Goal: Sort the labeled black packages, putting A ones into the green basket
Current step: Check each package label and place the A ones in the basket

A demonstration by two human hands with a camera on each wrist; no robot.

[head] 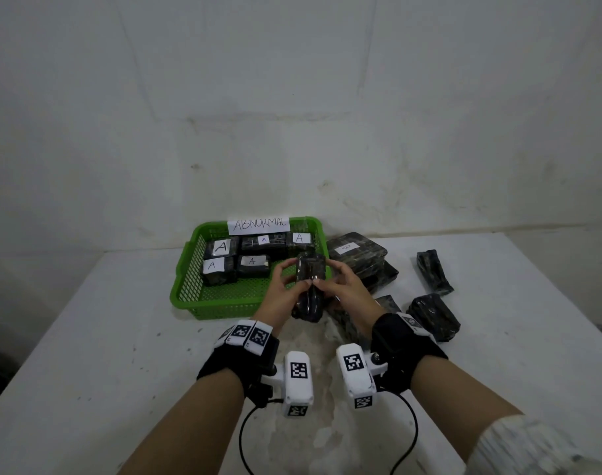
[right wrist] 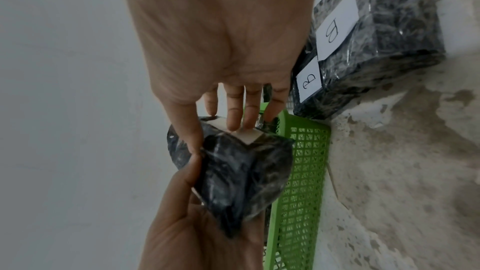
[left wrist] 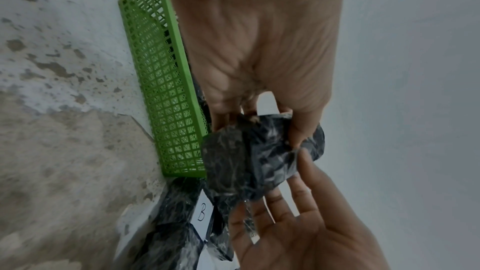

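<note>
Both hands hold one black wrapped package (head: 311,269) just above the near right corner of the green basket (head: 189,269). My left hand (head: 294,275) grips its left side with fingers behind and thumb in front. My right hand (head: 327,275) grips the right side the same way, and the thumbs meet on the front. In the right wrist view a white label (right wrist: 246,136) shows on the package (right wrist: 244,174) under my right fingers (right wrist: 235,110); its letter is hidden. Several packages marked A (head: 220,248) lie in the basket, which carries an "ABNORMAL" sign (head: 260,225).
Stacked black packages marked B (head: 356,252) sit right of the basket, seen close in the right wrist view (right wrist: 376,28). More black packages (head: 433,272) (head: 435,315) lie on the white table (head: 121,354) to the right. A wall stands behind the basket.
</note>
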